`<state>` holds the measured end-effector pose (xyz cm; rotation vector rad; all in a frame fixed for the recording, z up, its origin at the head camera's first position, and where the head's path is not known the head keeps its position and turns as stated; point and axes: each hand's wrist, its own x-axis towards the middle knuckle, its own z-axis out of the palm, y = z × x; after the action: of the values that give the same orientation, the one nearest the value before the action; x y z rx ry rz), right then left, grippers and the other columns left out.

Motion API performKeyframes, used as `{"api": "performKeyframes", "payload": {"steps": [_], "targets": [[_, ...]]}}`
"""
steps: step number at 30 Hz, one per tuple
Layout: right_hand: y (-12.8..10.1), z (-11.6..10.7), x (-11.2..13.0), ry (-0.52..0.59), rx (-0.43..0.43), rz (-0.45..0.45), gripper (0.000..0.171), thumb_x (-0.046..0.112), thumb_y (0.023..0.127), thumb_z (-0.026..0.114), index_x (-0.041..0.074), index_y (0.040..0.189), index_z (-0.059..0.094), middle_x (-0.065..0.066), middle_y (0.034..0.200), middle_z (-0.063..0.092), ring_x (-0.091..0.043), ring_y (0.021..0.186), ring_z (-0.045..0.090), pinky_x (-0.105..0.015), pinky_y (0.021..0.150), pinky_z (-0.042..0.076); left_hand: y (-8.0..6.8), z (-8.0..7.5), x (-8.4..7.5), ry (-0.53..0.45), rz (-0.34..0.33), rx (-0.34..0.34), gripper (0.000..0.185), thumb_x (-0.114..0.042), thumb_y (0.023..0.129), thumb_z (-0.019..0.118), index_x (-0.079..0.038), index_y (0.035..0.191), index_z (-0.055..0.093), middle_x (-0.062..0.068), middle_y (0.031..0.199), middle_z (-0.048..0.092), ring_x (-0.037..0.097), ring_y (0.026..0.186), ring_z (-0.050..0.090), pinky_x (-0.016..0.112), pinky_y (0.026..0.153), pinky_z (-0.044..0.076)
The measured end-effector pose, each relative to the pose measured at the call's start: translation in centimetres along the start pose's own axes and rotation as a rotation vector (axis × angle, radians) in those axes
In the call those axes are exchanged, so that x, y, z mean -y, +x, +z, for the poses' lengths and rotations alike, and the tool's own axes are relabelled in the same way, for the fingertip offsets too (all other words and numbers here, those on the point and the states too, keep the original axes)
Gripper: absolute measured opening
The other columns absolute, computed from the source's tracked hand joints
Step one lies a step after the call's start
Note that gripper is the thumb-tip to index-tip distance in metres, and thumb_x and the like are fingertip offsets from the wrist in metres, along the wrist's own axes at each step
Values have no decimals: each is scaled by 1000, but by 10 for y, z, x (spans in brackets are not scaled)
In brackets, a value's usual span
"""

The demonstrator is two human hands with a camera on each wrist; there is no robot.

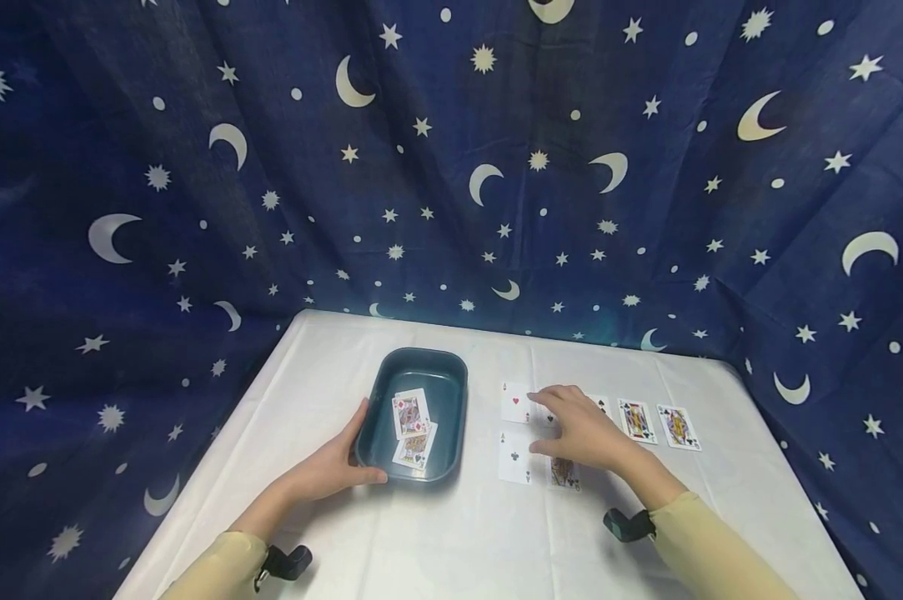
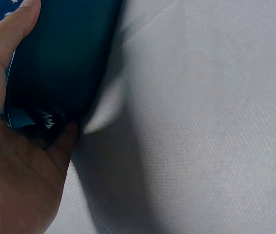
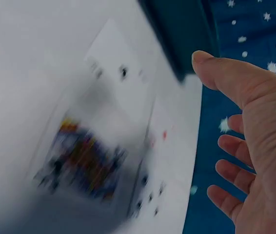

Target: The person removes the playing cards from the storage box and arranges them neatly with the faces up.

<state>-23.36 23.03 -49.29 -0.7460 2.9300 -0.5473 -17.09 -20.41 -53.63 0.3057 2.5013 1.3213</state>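
A dark teal tray [image 1: 424,357] sits on the white tablecloth with two face cards [image 1: 410,413] lying in it. My left hand [image 1: 333,467] grips its near-left corner, thumb along the near wall; the left wrist view shows the thumb [image 2: 11,29] against the tray's side [image 2: 60,58]. My right hand [image 1: 580,430] hovers with relaxed, spread fingers over a layout of cards, holding nothing. Left of it lie an ace of hearts [image 1: 514,403] and an ace of clubs [image 1: 514,458]. A face card [image 1: 564,473] shows below the palm. The blurred right wrist view shows the open hand [image 3: 255,146] above these cards.
Two more face cards [image 1: 635,419] [image 1: 678,427] lie to the right of the right hand, and another card [image 1: 599,403] is partly hidden behind it. A dark blue moon-and-star cloth [image 1: 451,167] hangs behind and around the table [image 1: 451,542].
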Motion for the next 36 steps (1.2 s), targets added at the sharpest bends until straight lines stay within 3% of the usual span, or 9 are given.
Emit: {"api": "performKeyframes", "payload": {"steps": [10, 16, 26, 36], "targets": [[48, 2, 50, 24, 8, -137, 83, 55, 83, 80, 19, 152, 51, -3, 150, 50, -25, 140, 42, -50, 116, 35, 2, 2, 1, 23, -19, 1, 131, -46, 79, 88, -17, 166, -6, 8, 172, -1, 32, 156, 5, 53, 122, 17], [73, 10, 77, 38, 21, -184, 86, 50, 80, 84, 16, 152, 51, -4, 150, 51, -25, 140, 42, -47, 117, 33, 3, 3, 2, 24, -14, -3, 131, -45, 79, 88, -18, 166, -6, 9, 172, 0, 34, 155, 5, 57, 122, 16], [107, 31, 113, -61, 101, -234, 85, 49, 78, 85, 12, 149, 54, -4, 148, 52, -21, 138, 43, -39, 117, 36, 2, 3, 4, 5, -21, 4, 129, -44, 80, 87, -20, 165, -7, 8, 172, -2, 34, 156, 6, 54, 121, 22], [128, 46, 129, -163, 191, -224, 89, 53, 74, 89, 13, 147, 57, -3, 142, 56, -21, 129, 47, -40, 116, 36, 1, 0, 2, -56, 21, 26, 127, -35, 82, 88, -17, 165, -6, 11, 171, -2, 35, 155, 8, 51, 118, 31]]}}
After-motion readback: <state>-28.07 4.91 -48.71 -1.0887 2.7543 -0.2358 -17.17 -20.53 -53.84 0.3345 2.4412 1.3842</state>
